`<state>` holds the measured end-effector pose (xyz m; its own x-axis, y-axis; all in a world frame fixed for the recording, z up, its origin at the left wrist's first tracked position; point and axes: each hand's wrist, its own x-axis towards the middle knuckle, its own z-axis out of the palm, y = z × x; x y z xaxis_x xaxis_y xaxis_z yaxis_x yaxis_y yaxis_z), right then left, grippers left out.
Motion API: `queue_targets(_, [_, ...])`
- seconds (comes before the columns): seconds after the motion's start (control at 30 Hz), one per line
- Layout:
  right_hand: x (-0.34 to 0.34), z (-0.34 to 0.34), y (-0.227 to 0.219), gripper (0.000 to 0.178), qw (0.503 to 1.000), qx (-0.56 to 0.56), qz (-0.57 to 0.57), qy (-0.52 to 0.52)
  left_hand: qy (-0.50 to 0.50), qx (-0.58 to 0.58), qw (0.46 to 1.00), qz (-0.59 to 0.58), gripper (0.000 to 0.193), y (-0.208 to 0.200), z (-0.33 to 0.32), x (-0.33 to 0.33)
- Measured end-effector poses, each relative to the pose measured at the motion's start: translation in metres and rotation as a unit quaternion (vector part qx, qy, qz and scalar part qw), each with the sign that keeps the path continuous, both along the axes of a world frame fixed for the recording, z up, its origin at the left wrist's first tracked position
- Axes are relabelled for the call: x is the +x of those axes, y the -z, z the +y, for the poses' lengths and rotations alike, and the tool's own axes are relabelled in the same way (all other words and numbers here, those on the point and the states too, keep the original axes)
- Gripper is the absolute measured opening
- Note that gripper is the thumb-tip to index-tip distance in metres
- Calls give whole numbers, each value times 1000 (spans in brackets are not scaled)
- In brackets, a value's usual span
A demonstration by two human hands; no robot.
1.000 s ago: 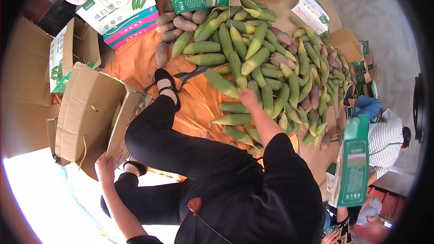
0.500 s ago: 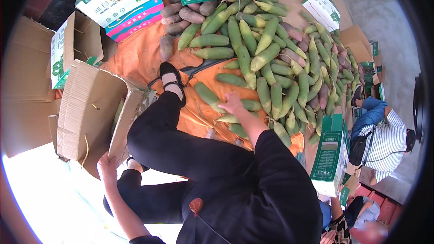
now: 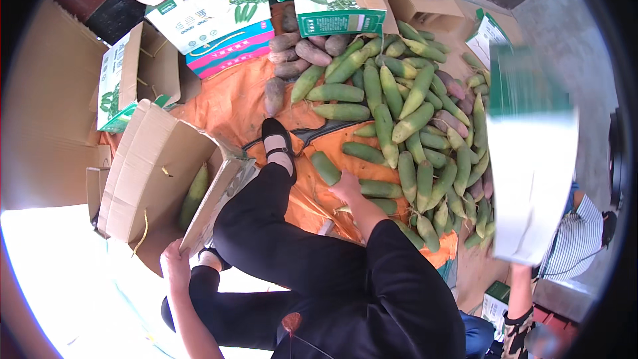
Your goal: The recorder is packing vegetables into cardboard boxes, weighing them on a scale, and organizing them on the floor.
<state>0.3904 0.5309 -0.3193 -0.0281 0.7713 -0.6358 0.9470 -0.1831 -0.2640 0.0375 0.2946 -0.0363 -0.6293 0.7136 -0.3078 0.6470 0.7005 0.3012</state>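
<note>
A green radish (image 3: 325, 168) is held in the right hand (image 3: 347, 188), fingers closed round its near end; it is located over the orange tarp (image 3: 226, 96), left of the radish pile (image 3: 424, 186). Whether the tarp is touched by it cannot be told. The near edge of an open cardboard box (image 3: 136, 166) is pinched by the left hand (image 3: 175, 267); a second radish (image 3: 194, 199) is contained inside.

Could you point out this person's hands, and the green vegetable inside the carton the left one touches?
Left hand (image 3: 175, 268), head view: its middle.
Right hand (image 3: 346, 187), head view: its middle.
Green vegetable (image 3: 194, 198), head view: middle of its side.
</note>
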Motion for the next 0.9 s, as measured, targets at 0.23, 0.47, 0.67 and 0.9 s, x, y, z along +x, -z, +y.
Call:
queue_targets(0.23, [22,10,-30,65,924,-91,343,145,31,-2,999,17,20,-1,10,5])
queue_targets(0.47, [-24,56,-176,65,888,125,440,-46,33,17,999,1,22,2,2,0])
queue_targets(0.67, [-115,70,-329,66,750,402,401,-339,59,6,998,14,20,8,3,-5])
queue_targets(0.9, [-261,-5,-329,33,708,390,257,-530,85,3,996,37,24,13,0,-10])
